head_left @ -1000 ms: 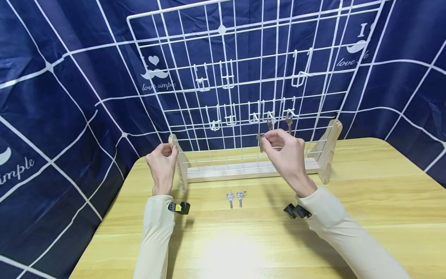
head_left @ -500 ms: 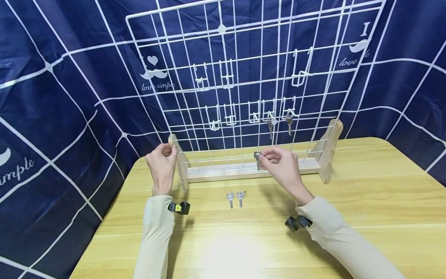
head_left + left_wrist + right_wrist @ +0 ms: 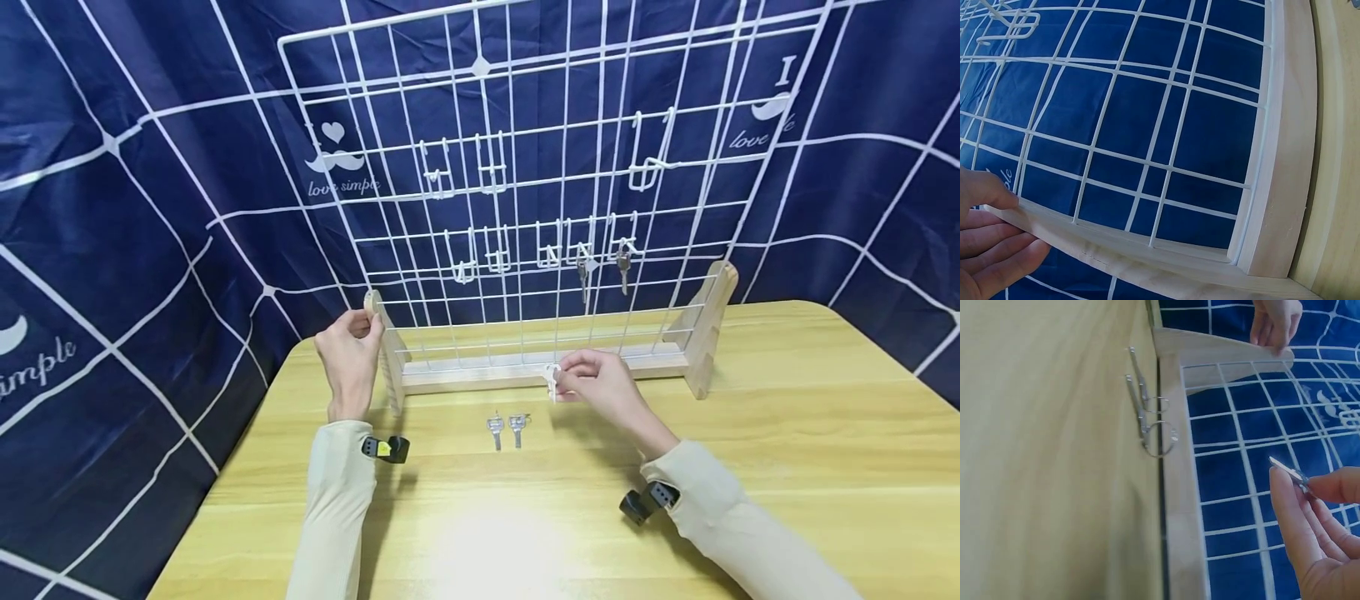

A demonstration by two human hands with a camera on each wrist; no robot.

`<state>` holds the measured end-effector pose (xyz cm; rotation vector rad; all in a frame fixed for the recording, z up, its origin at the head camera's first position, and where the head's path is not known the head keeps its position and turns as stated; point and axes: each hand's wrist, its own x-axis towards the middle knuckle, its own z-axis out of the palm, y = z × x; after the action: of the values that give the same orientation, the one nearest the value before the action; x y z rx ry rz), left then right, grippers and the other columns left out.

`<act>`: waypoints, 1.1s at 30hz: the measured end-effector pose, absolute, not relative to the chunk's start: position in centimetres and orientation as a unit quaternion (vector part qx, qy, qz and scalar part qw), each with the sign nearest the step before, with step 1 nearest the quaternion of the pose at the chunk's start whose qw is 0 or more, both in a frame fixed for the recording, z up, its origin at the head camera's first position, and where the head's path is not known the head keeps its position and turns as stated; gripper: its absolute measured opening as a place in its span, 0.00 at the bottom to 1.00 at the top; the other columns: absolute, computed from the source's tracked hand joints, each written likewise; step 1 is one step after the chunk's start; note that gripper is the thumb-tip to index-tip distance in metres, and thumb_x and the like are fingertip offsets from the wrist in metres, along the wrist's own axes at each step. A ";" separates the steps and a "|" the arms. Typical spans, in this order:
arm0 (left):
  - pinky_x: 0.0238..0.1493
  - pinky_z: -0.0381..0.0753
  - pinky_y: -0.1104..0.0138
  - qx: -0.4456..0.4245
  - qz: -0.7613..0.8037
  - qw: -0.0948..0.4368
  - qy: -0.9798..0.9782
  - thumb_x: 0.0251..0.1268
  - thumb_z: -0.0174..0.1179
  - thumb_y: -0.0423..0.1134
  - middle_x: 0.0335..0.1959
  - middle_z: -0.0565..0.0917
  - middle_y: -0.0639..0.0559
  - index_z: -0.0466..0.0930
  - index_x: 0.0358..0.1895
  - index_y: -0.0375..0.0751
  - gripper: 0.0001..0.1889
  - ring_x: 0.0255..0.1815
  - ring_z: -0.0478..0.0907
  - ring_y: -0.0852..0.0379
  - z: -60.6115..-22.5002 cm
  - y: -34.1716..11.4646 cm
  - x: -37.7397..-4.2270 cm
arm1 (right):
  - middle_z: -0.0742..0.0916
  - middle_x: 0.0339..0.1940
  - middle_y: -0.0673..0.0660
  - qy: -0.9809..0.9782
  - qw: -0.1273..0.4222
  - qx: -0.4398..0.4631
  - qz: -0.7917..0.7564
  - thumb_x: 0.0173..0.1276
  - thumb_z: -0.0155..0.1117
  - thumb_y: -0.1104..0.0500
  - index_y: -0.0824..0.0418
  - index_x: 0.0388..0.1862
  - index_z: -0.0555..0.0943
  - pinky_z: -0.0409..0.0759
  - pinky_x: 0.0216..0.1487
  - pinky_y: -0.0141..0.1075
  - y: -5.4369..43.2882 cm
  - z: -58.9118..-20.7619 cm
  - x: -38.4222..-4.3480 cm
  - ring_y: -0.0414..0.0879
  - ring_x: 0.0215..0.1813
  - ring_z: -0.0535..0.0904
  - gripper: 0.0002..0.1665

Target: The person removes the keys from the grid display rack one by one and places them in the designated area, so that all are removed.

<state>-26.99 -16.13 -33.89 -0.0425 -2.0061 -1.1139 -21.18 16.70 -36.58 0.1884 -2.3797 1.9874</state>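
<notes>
My right hand [image 3: 600,385] pinches a small metal key [image 3: 552,381] between thumb and fingers, low in front of the rack's wooden base bar [image 3: 480,379]. In the right wrist view the key [image 3: 1289,470] lies across the fingertips. With thumb and curled fingers, my left hand [image 3: 350,362] grips the top of the rack's left wooden foot [image 3: 390,350]; the left wrist view shows the fingers on its edge. Two more keys with rings, a left key [image 3: 496,429] and a right key [image 3: 517,429], lie side by side on the table.
A white wire grid [image 3: 480,175] stands upright with several hooks on it. From two lower right hooks hang a key [image 3: 582,273] and another key [image 3: 623,268]. The right wooden foot [image 3: 711,329] stands beyond my right hand. Dark blue cloth [image 3: 135,250] encloses the wooden table [image 3: 787,450].
My right hand has come down from near the lower right hooks to just above the table, still pinching the key. The left hand stays on the wooden foot.
</notes>
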 end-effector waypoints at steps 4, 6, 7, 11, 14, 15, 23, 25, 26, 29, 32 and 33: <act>0.36 0.71 0.83 -0.016 -0.438 0.412 -0.799 0.67 0.66 0.27 0.33 0.91 0.33 0.90 0.38 0.22 0.07 0.34 0.92 0.38 -33.9 -16.2 -26.9 | 0.92 0.39 0.65 -0.763 -0.011 0.058 0.644 0.75 0.64 0.75 0.80 0.44 0.81 0.89 0.42 0.36 16.9 -37.5 -21.4 0.41 0.34 0.87 0.04; 0.36 0.71 0.83 -0.016 -0.435 0.413 -0.800 0.67 0.66 0.27 0.33 0.91 0.33 0.90 0.38 0.22 0.07 0.34 0.92 0.38 -33.9 -16.2 -27.0 | 0.92 0.38 0.63 -0.759 -0.025 0.057 0.648 0.75 0.63 0.76 0.80 0.44 0.80 0.89 0.42 0.37 17.0 -37.8 -21.4 0.42 0.34 0.87 0.04; 0.36 0.71 0.83 -0.016 -0.433 0.414 -0.801 0.67 0.66 0.27 0.33 0.91 0.33 0.90 0.38 0.22 0.07 0.34 0.92 0.39 -33.9 -16.3 -27.0 | 0.91 0.38 0.61 -0.759 -0.031 0.055 0.648 0.75 0.62 0.76 0.79 0.44 0.81 0.89 0.42 0.36 17.1 -38.0 -21.5 0.42 0.34 0.87 0.03; 0.36 0.71 0.83 -0.017 -0.433 0.414 -0.800 0.67 0.67 0.27 0.33 0.91 0.33 0.90 0.38 0.22 0.07 0.33 0.92 0.39 -33.9 -16.3 -27.1 | 0.90 0.36 0.60 -0.753 -0.057 0.041 0.654 0.75 0.61 0.77 0.78 0.45 0.80 0.89 0.43 0.37 17.1 -38.5 -21.5 0.43 0.34 0.87 0.04; 0.36 0.70 0.84 -0.017 -0.435 0.415 -0.799 0.67 0.67 0.27 0.33 0.91 0.33 0.90 0.38 0.22 0.07 0.34 0.92 0.38 -33.9 -16.3 -27.1 | 0.89 0.36 0.61 -0.754 -0.072 0.029 0.653 0.76 0.61 0.76 0.79 0.46 0.80 0.89 0.42 0.37 17.0 -38.9 -21.5 0.44 0.34 0.87 0.04; 0.36 0.70 0.84 -0.017 -0.436 0.415 -0.799 0.67 0.67 0.27 0.33 0.91 0.33 0.90 0.38 0.22 0.07 0.34 0.92 0.38 -34.0 -16.3 -27.1 | 0.89 0.36 0.62 -0.755 -0.075 0.024 0.651 0.76 0.61 0.76 0.79 0.46 0.80 0.89 0.42 0.36 17.0 -39.0 -21.5 0.44 0.34 0.87 0.04; 0.36 0.70 0.84 -0.016 -0.438 0.415 -0.797 0.67 0.67 0.27 0.33 0.91 0.33 0.90 0.38 0.22 0.07 0.34 0.92 0.38 -34.1 -16.2 -27.1 | 0.89 0.36 0.62 -0.770 -0.106 0.008 0.629 0.75 0.63 0.75 0.78 0.47 0.81 0.89 0.41 0.36 16.7 -39.9 -21.6 0.44 0.33 0.86 0.05; 0.36 0.70 0.84 -0.014 -0.437 0.415 -0.798 0.67 0.67 0.27 0.33 0.91 0.34 0.90 0.38 0.22 0.07 0.33 0.92 0.39 -34.1 -16.2 -27.1 | 0.89 0.36 0.62 -0.772 -0.113 0.002 0.626 0.75 0.62 0.75 0.78 0.47 0.81 0.89 0.40 0.36 16.7 -40.0 -21.6 0.44 0.33 0.86 0.05; 0.36 0.70 0.84 -0.014 -0.437 0.415 -0.798 0.67 0.67 0.27 0.33 0.91 0.34 0.90 0.38 0.22 0.07 0.34 0.92 0.39 -34.1 -16.2 -27.1 | 0.89 0.36 0.62 -0.774 -0.115 -0.003 0.623 0.75 0.63 0.75 0.78 0.47 0.81 0.89 0.40 0.36 16.6 -40.1 -21.6 0.44 0.32 0.86 0.05; 0.36 0.70 0.84 -0.014 -0.439 0.413 -0.798 0.67 0.67 0.27 0.33 0.91 0.34 0.90 0.38 0.22 0.07 0.34 0.92 0.39 -34.1 -16.2 -27.0 | 0.89 0.36 0.63 -0.781 -0.116 -0.014 0.613 0.74 0.64 0.75 0.78 0.46 0.81 0.89 0.39 0.36 16.4 -40.2 -21.6 0.45 0.31 0.86 0.05; 0.36 0.72 0.82 -0.015 -0.437 0.414 -0.798 0.67 0.67 0.27 0.33 0.91 0.34 0.90 0.38 0.22 0.07 0.34 0.92 0.39 -34.1 -16.2 -27.0 | 0.88 0.35 0.64 -0.793 -0.114 -0.014 0.599 0.73 0.66 0.75 0.78 0.45 0.81 0.89 0.38 0.37 16.2 -40.2 -21.7 0.46 0.31 0.86 0.05; 0.36 0.73 0.81 -0.015 -0.435 0.415 -0.799 0.67 0.68 0.27 0.33 0.91 0.34 0.90 0.38 0.22 0.07 0.34 0.92 0.39 -34.1 -16.2 -27.0 | 0.88 0.35 0.64 -0.795 -0.115 -0.013 0.595 0.72 0.66 0.76 0.78 0.45 0.81 0.89 0.38 0.37 16.2 -40.2 -21.8 0.46 0.30 0.86 0.05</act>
<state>-27.05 -16.19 -34.07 -0.0383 -2.0068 -1.0927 -21.76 16.20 -40.25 -0.0427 -2.6993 2.0203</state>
